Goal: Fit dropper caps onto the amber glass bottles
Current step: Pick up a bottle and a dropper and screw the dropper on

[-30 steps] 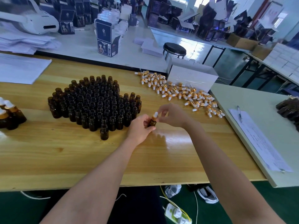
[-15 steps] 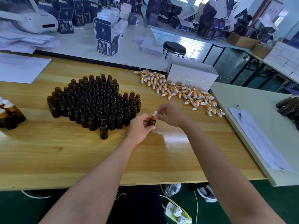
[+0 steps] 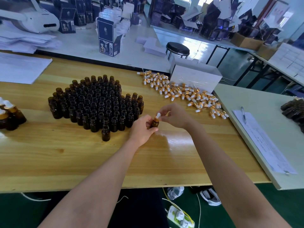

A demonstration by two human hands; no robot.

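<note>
My left hand (image 3: 142, 129) grips a small amber bottle (image 3: 155, 123) upright just above the wooden table (image 3: 82, 158). On the bottle's neck sits a dropper cap (image 3: 157, 116) with a gold collar and white bulb, and my right hand (image 3: 174, 115) pinches that cap from the right. A dense cluster of several open amber bottles (image 3: 97, 102) stands to the left, one bottle (image 3: 105, 133) apart at its front. A long heap of loose dropper caps (image 3: 182, 92) lies behind my right hand. Capped bottles (image 3: 9, 115) stand at the far left edge.
A white box (image 3: 195, 76) stands behind the cap heap. White sheets (image 3: 19, 68) lie at the back left. To the right, a pale table (image 3: 269, 129) carries papers and a pen (image 3: 244, 114), with dark bottles (image 3: 294, 111) at its far edge.
Both hands stay at the same spot with the bottle and cap between them; the fingers of my right hand shift slightly around the cap.
</note>
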